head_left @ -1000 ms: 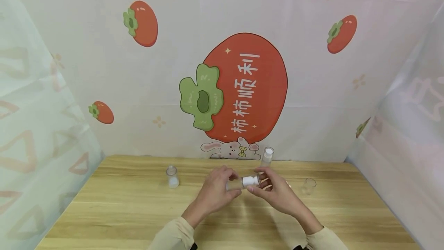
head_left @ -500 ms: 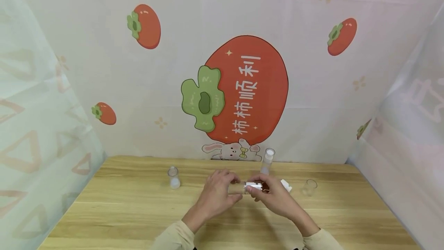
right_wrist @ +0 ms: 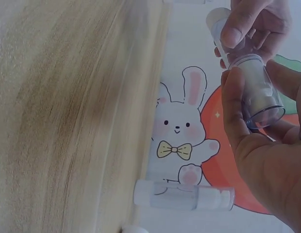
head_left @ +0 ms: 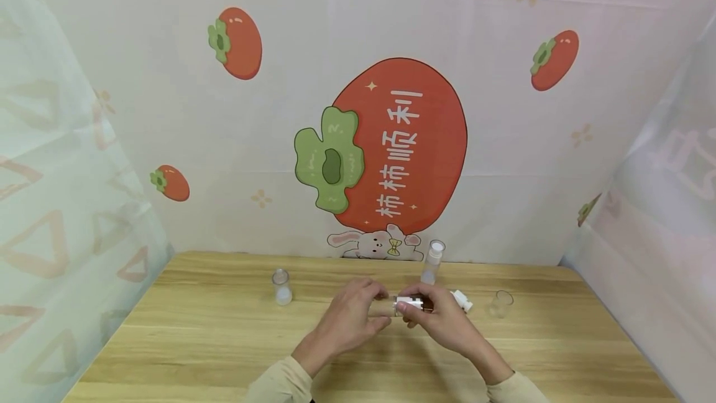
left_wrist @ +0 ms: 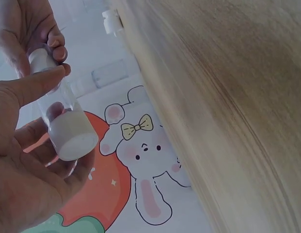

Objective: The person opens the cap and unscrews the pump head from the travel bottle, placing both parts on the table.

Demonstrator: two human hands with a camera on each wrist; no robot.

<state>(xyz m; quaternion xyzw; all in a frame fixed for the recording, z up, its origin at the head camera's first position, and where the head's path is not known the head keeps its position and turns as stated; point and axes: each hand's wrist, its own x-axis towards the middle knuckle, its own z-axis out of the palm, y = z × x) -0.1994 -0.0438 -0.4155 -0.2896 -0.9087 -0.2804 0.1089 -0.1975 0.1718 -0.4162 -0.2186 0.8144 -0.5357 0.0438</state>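
White-ended clear cylindrical plastic bottle [head_left: 394,306] is resting between gripping left hand [head_left: 351,314] and newly clasping right hand [head_left: 442,317], apparently steadier.

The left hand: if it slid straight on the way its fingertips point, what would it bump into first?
Probably the right hand, gripping the other end of the bottle. The head view shows a small gap between them, though its depth is hard to judge.
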